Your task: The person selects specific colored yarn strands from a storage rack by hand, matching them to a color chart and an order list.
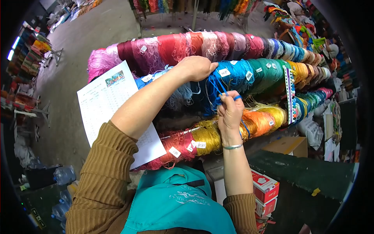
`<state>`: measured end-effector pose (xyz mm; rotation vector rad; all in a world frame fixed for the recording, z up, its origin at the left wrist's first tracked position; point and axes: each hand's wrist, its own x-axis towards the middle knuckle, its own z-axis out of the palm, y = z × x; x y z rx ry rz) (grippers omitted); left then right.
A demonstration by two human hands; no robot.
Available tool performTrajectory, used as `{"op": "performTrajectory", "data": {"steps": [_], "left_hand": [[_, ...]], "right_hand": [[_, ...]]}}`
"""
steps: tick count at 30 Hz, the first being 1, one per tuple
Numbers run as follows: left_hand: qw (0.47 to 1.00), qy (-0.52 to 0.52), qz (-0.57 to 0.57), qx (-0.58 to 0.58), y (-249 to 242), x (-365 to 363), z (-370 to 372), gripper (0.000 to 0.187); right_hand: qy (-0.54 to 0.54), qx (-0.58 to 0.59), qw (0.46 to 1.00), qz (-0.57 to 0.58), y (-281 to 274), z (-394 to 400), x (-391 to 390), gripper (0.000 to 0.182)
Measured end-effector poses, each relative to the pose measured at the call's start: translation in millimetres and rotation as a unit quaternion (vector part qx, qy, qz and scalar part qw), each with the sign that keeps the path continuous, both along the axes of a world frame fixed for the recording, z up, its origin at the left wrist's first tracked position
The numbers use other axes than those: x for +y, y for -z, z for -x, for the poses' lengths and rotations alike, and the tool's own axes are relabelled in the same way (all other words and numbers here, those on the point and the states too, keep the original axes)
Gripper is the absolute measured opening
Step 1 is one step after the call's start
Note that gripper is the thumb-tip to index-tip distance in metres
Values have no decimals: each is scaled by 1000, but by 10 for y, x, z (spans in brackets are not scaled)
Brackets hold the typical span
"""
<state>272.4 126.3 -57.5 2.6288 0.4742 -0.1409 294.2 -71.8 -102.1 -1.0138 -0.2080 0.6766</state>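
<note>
Rows of colored thread skeins hang on horizontal rods in front of me, many with small white number tags. My left hand (pixel 198 68) is closed at the top of the blue skeins (pixel 237 74) in the middle row, its fingertips partly hidden against the thread. Lower and to the right, my right hand (pixel 230 109) pinches a strand of blue thread (pixel 219 86), which loops around its fingers and runs up toward the left hand. A printed sheet (pixel 111 105) with a small colored picture lies beneath my left forearm. Orange skeins (pixel 257 123) hang just beside my right wrist.
Pink and red skeins (pixel 171 46) fill the far row. A white strip with colored samples (pixel 289 95) hangs at the right. Below stand a cardboard box (pixel 286 145) and red-and-white boxes (pixel 265 187). Water bottles (pixel 64 175) are at lower left; people sit at far right.
</note>
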Motion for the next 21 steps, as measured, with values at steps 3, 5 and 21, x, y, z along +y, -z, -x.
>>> {"op": "performTrajectory", "data": {"steps": [3,5,21], "left_hand": [[1000,1,-4,-2,-3,-11,15,63],[1000,-2,-6,-17,22,-11,13,64],[1000,1,-7,-13,50,9,-5,65]], "right_hand": [[-11,9,999,-37,11,-22,-116,10],[-39,8,998,-47,-37,-15,-132,8],[-119,-33,988,96,-213,21,-445,11]]}}
